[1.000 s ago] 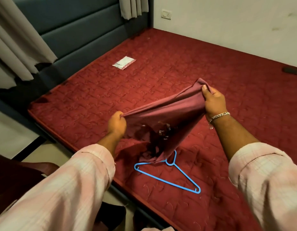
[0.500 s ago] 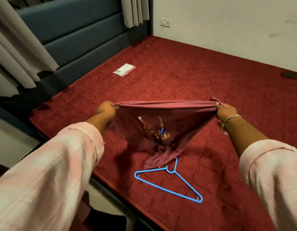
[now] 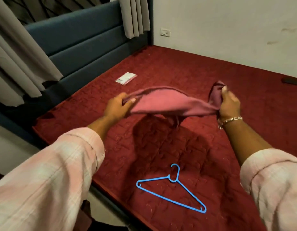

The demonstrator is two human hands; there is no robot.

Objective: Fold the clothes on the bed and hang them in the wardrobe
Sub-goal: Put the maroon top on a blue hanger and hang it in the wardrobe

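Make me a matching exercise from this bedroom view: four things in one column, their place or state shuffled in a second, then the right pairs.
Things:
1. maroon garment
2. blue hanger
3. small plastic packet
4. wall socket

Places or states:
A. lying flat on the bed near its front edge
B. on the wall beyond the bed
C. stretched in the air between both hands
D. lying on the bed near the headboard

Pairs: 1-C, 2-A, 3-D, 4-B

Both arms wear long sleeves of pale pink cloth crossed by a faint check of lighter lines. The left sleeve (image 3: 49,174) is pushed up the forearm, its cuff a rolled band with a stitched seam. The right sleeve (image 3: 276,185) ends likewise in a folded cuff. A silver chain bracelet (image 3: 229,120) circles the right wrist.
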